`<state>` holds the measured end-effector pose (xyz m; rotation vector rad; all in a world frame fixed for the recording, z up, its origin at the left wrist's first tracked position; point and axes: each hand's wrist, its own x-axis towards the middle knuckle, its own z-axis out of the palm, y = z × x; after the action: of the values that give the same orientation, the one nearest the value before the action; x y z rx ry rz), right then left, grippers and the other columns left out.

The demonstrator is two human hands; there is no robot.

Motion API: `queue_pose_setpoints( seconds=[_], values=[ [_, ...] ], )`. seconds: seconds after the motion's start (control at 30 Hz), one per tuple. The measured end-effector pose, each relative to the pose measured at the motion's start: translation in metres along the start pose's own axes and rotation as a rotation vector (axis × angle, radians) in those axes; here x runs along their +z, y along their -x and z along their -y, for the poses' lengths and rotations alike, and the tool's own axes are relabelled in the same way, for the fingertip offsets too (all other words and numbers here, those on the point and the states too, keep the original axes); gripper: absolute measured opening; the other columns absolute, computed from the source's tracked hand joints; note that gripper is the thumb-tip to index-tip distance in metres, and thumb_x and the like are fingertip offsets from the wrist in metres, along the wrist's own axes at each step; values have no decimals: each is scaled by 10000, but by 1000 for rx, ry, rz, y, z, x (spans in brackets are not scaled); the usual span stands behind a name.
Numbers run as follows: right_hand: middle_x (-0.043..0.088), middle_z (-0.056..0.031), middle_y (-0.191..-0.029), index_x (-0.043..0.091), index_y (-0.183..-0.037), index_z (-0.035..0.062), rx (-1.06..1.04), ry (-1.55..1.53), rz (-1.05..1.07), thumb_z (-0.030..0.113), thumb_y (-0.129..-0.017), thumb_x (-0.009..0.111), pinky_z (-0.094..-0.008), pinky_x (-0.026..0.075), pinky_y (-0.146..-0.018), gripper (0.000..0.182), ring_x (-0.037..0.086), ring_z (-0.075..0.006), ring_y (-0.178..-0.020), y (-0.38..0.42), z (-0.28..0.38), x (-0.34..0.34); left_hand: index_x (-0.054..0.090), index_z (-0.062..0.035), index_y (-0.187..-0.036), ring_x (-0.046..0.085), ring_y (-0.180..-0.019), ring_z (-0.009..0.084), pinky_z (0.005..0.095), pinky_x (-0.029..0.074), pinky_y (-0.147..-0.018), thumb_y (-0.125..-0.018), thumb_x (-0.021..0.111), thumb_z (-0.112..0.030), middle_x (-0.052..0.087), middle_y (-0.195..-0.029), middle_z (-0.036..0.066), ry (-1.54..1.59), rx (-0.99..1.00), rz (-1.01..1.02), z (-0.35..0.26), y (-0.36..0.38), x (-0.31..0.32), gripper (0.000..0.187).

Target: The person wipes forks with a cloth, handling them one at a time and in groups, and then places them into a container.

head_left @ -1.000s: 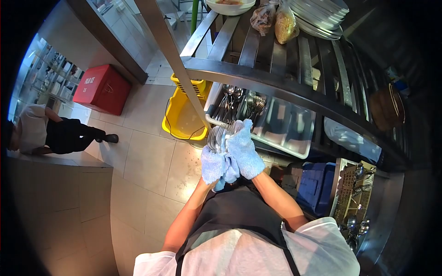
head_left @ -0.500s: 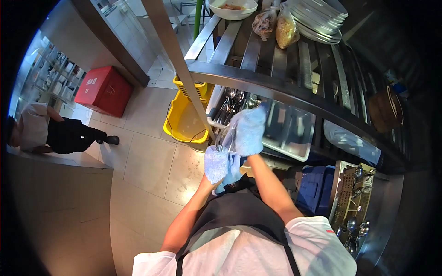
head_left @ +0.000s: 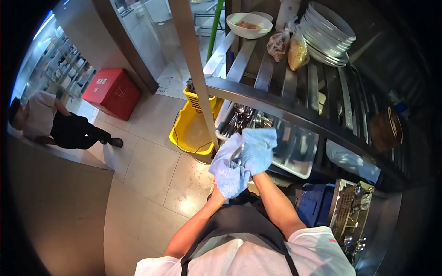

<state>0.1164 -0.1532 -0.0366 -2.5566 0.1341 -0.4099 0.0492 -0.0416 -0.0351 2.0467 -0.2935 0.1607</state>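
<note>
My left hand is wrapped in a pale lilac-blue cloth and closed around metal cutlery, which shows only as a shiny bit between the folds. A light blue cloth covers my right hand, which presses it against the cutlery from the right. The fingers of both hands are mostly hidden by the cloths. Just beyond, a grey-white cutlery tray holds several spoons and forks on the lower shelf. Beside it is a clear-lidded container.
Above the tray runs a slatted metal shelf with a bowl of food, bagged food and stacked plates. A yellow mop bucket, red box and person are left. Cutlery baskets stand right.
My hands have come together, the left cloth now reaching up around the cutlery and the right cloth held beside it. The view has shifted, so the shelf sits lower and farther right.
</note>
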Motion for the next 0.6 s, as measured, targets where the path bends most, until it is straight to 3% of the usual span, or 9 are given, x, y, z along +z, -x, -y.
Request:
queue_pose_setpoints(
  seconds=[0.07,0.13,0.23,0.33,0.4,0.5,0.53,0.57,0.6],
  values=[
    [562,-113,-664,552,-703,39,-76,248,-17,100,-701,489,-373,433,-522,88,566,-257,-603,-8,-2,2,554,-38,-564,513,-510,273,366,400,-510,-630,602,-133,537,-542,96,-176,-40,166,-10,-8,-8,125],
    [557,-113,-660,553,-712,49,-96,422,-14,117,-691,503,-381,431,-524,87,561,-273,-597,-14,-5,4,494,-68,-426,474,-452,298,374,373,-461,-607,613,-165,470,-447,108,-485,347,26,-29,-11,-21,237],
    [549,-113,-654,555,-725,63,-98,574,50,142,-675,524,-394,428,-528,98,554,-296,-587,-26,-20,-2,529,-64,-492,492,-469,294,394,375,-460,-624,590,-159,486,-475,112,-456,303,64,-23,-1,-29,173],
    [568,-99,-700,558,-744,70,-121,342,164,160,-628,583,-399,453,-567,150,567,-303,-604,-31,-62,-17,543,-62,-524,492,-467,297,396,375,-455,-651,558,-159,495,-490,120,-464,274,67,-12,5,-35,161],
    [573,-135,-719,512,-792,49,53,283,162,233,-697,529,-356,489,-605,207,604,-290,-703,-15,-49,-32,546,-62,-535,490,-465,300,396,374,-453,-660,543,-159,496,-495,125,-534,254,83,0,3,-37,159],
    [543,-128,-776,494,-882,43,-116,705,171,164,-754,464,-378,439,-680,178,560,-296,-722,19,-2,-31,544,-27,-554,515,-483,290,368,389,-448,-669,547,-192,514,-529,148,-231,174,51,26,-3,-16,201],
    [531,-127,-775,496,-878,42,-25,385,188,150,-754,457,-385,421,-695,168,542,-300,-723,37,-9,-11,544,-27,-554,515,-483,290,368,389,-448,-669,547,-192,514,-529,148,-236,172,39,30,-4,-9,201],
    [519,-126,-774,498,-874,41,65,65,181,136,-754,450,-392,403,-710,160,525,-304,-723,55,-16,7,552,-18,-716,538,-543,282,353,413,-497,-695,543,-153,534,-578,130,-167,25,35,33,-4,-3,138],
    [534,-139,-756,524,-806,27,-247,75,98,133,-723,458,-421,391,-724,150,531,-333,-705,51,-13,14,550,-7,-742,538,-546,247,333,418,-498,-704,548,-135,538,-585,115,-39,-78,-41,29,-7,-2,133]
  ],
)
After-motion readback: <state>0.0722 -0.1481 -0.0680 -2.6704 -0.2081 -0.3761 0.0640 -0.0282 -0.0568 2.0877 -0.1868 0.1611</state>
